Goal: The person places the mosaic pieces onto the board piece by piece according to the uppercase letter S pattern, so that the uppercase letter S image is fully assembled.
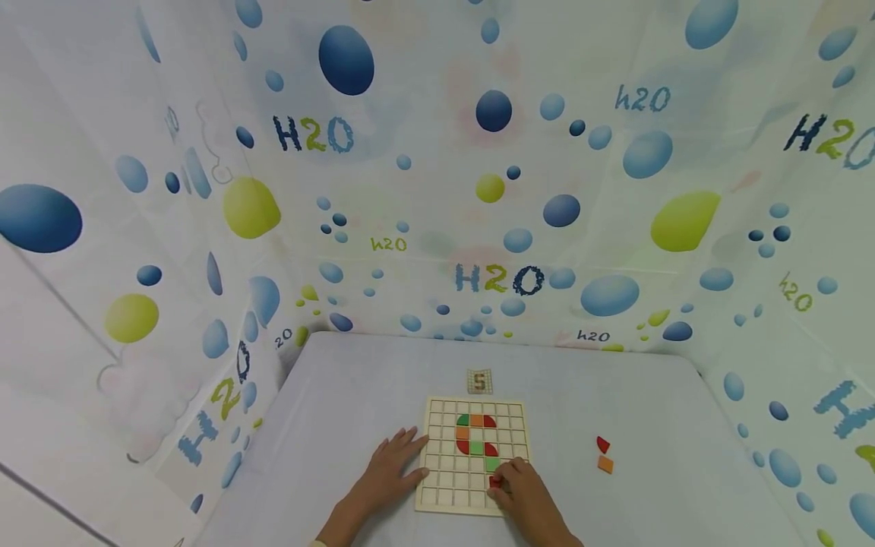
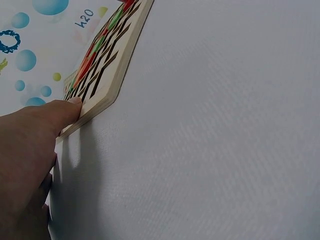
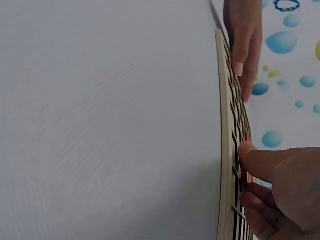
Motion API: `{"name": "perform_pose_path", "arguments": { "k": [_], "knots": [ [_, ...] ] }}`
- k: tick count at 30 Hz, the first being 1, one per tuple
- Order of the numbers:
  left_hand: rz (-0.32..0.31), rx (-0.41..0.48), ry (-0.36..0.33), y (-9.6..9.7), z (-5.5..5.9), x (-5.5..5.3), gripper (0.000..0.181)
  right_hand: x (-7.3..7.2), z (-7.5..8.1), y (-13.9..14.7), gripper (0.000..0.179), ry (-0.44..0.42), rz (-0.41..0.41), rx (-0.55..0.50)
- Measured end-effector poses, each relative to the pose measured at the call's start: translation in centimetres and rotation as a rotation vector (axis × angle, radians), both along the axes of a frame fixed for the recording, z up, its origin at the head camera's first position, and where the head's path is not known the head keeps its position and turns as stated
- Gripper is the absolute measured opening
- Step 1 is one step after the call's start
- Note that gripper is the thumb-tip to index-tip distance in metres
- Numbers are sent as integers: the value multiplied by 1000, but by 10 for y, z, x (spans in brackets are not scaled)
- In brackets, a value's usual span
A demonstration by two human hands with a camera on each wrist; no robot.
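Note:
A square wooden grid board [image 1: 444,486] lies on the table, with several red, green and orange tiles [image 1: 476,420] set in a curving line across its cells. My right hand [image 1: 525,494] is over the lower right of the board and pinches a red tile [image 3: 243,172] between thumb and fingers, close over the cells beneath a light green tile [image 1: 491,463]. The fingers partly hide the red tile. My left hand [image 1: 388,469] lies with fingers spread at the board's left side, its thumb [image 2: 74,102] touching the edge.
Behind the board lies a small grid card [image 1: 479,381] with a brown S-like figure. To the right are a loose red rounded tile [image 1: 602,444] and an orange square tile [image 1: 605,464]. A curtain [image 1: 437,190] printed with drops and H2O surrounds the white table [image 1: 328,410].

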State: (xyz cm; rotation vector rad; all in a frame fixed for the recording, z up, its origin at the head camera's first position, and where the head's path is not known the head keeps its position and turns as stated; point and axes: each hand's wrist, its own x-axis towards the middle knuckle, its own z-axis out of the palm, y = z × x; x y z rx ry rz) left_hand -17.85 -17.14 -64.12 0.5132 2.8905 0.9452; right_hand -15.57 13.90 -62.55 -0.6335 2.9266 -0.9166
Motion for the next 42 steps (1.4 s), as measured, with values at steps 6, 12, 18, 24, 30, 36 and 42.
{"name": "perform_pose_path", "arguments": {
  "k": [6,12,18,24,30,36,42],
  "knots": [
    [3,-4,11,0,0,-1,63,-2,0,5,10,-9,65,-47],
    [4,-3,-5,0,0,-1,64,-8,-5,9,8,-11,108,-94],
    [12,-13,-7,1,0,0,64,-10,-2,7,10,-8,122,-107],
    [17,-14,-9,1,0,-1,63,-12,-1,6,10,0,121,-82],
    [15,-21,-10,0,1,-1,64,-11,0,3,13,56,118,-81],
    [10,-15,-11,-1,2,-1,64,-9,0,1,9,65,92,-59],
    [5,-28,-2,0,0,0,64,-12,-2,6,4,29,81,-92]
  ]
}}
